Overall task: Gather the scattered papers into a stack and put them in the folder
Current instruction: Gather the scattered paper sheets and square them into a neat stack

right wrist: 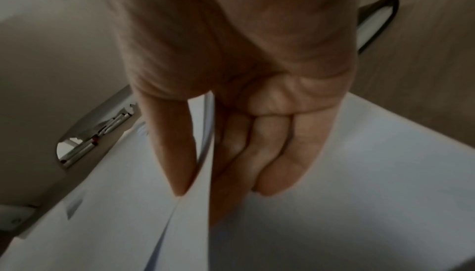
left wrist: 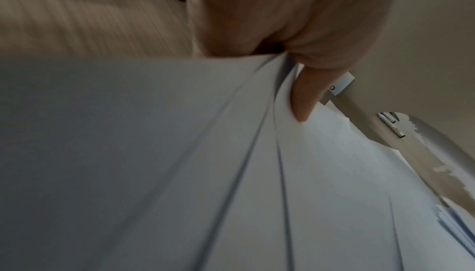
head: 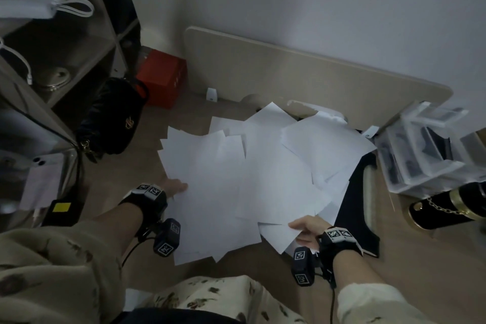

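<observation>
Pale wood-grain flooring [head: 231, 265] runs under everything in the head view, meeting a white wall behind a beige board with rounded corners [head: 289, 71]. On it lie the papers [head: 236, 166], thin, smooth white sheets fanned into a loose overlapping spread, corners pointing every way. Their right edge covers part of a flat dark folder [head: 360, 208] lying on the floor. The left hand [head: 175, 187] sits at the spread's left edge with fingers tucked out of sight beneath the sheets; the right hand [head: 306, 230] is at the near right corner, thumb on top of a sheet. Both wrists wear black straps with square printed markers. A quilted black bag [head: 113, 123] and a red box [head: 163, 77] stand to the left, clear plastic bins [head: 418, 150] to the right.

From the left wrist, the picture is blurred. The left hand [left wrist: 290, 17] pinches several paper edges [left wrist: 180, 153], its thumb [left wrist: 306, 96] pressed on top, and the sheets bow in soft ridges away from the grip.

From the right wrist, the right hand [right wrist: 244, 72] clamps a few sheets [right wrist: 359, 174] edge-on: thumb [right wrist: 174, 153] on one face, curled fingers [right wrist: 280, 153] on the other. The paper is matte and unmarked, and the folder's dark rim [right wrist: 380, 25] shows behind the hand.
</observation>
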The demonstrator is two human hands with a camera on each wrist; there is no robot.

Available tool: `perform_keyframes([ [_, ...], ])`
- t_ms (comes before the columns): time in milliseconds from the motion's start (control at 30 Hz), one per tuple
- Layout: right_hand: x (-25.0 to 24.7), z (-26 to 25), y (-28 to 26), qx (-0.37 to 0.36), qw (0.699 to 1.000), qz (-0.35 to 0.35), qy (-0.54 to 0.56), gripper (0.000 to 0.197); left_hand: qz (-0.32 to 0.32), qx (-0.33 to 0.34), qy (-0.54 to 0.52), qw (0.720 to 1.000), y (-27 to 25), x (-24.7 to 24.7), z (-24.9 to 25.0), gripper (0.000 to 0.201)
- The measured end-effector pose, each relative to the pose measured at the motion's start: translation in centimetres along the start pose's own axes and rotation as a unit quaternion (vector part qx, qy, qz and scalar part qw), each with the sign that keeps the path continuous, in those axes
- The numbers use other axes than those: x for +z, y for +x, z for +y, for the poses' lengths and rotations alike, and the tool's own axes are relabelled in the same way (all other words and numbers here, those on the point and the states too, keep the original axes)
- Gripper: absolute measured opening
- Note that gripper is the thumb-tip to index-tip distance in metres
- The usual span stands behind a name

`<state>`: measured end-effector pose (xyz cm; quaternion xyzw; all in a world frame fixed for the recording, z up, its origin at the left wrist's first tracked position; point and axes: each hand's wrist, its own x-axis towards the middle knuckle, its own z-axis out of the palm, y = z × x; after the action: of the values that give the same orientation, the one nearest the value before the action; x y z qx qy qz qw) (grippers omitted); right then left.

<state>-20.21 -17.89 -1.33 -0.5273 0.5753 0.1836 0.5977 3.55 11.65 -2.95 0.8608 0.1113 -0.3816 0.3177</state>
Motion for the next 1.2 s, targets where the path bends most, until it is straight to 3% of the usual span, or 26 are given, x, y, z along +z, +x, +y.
perform_keyframes([
  [133, -0.2, 0.7, 0.2, -0.001, 1.000, 0.000, 0.027, 0.036, -0.001, -0.006, -0.001, 1.000, 0.4, -0.1, -0.5, 0.054],
  [267, -1.4, -0.2, 0.8, -0.053, 0.976, 0.131, 0.166, 0.040, -0.020, 0.001, 0.018, 1.000, 0.4, -0.2, -0.3, 0.051],
  [367, -1.2, -0.7, 0.4, -0.065, 0.979, 0.167, 0.095, 0.043, -0.045, 0.016, 0.056, 0.997, -0.4, -0.3, 0.0, 0.048],
  [500, -0.2, -1.0, -0.3, -0.073, 0.986, 0.148, 0.034, 0.030, -0.042, 0.033, 0.076, 0.996, 0.1, -0.1, -0.4, 0.049],
  [600, 0.1, -1.0, -0.1, -0.105, 0.973, 0.205, -0.019, 0.035, -0.040, 0.033, 0.050, 0.997, 0.2, -0.4, -0.7, 0.054],
  [667, -0.4, -1.2, -0.4, -0.130, 0.956, 0.263, -0.001, 0.026, -0.049, 0.036, 0.056, 0.997, 0.1, -0.5, -0.9, 0.057],
  [767, -1.5, -1.3, -1.5, -0.156, 0.937, 0.301, 0.086, 0.028, -0.055, 0.032, 0.056, 0.996, 0.6, -0.4, -1.1, 0.061],
  [900, -3.6, -0.9, -2.5, -0.149, 0.933, 0.300, 0.131, 0.025, -0.021, 0.025, 0.048, 0.998, 0.7, -0.5, -0.9, 0.050],
  [1067, -3.5, -0.1, -2.0, -0.124, 0.927, 0.256, 0.243, 0.017, -0.041, 0.026, 0.040, 0.998, 1.1, -0.9, -1.1, 0.049],
  [1133, -2.3, 0.0, -1.8, -0.131, 0.933, 0.200, 0.268, 0.026, -0.051, 0.033, 0.021, 0.998, 1.3, -0.9, -1.4, 0.050],
  [1200, -0.9, -0.1, -1.5, -0.135, 0.956, 0.130, 0.227, 0.037, -0.079, 0.033, -0.003, 0.996, 2.3, -0.6, -2.1, 0.050],
])
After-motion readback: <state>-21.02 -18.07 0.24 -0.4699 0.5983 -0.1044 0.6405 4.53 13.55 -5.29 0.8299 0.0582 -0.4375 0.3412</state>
